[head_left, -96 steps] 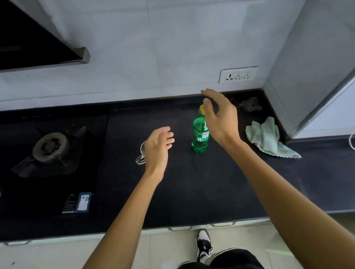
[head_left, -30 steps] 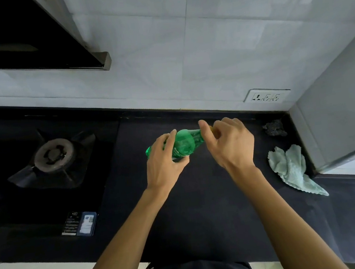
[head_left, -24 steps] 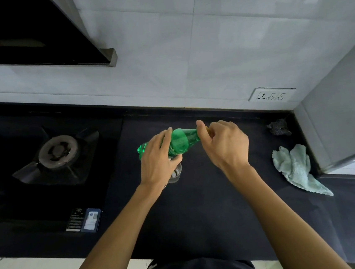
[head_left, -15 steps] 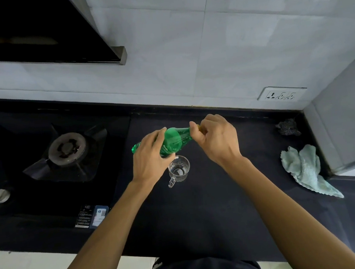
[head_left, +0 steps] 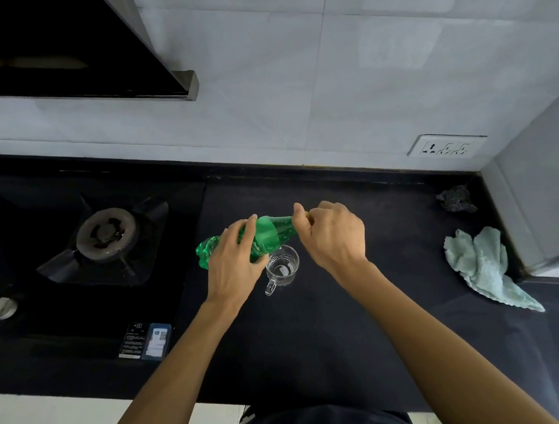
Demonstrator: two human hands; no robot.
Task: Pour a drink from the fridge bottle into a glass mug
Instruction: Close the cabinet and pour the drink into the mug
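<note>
Left grip [head_left: 234,268] grasps the sideways green plastic bottle [head_left: 266,235], right grip [head_left: 334,235] clenched round its cap end; the clear glass mug [head_left: 282,269] just below looks empty.

Dim, soft light; wide-angle edge distortion

A home kitchen: a black counter [head_left: 319,339] holds a built-in gas burner [head_left: 106,234] beneath an extractor hood [head_left: 58,52], with pale tiled wall [head_left: 293,89], a wall socket [head_left: 447,150] and a crumpled cloth [head_left: 480,263].
</note>
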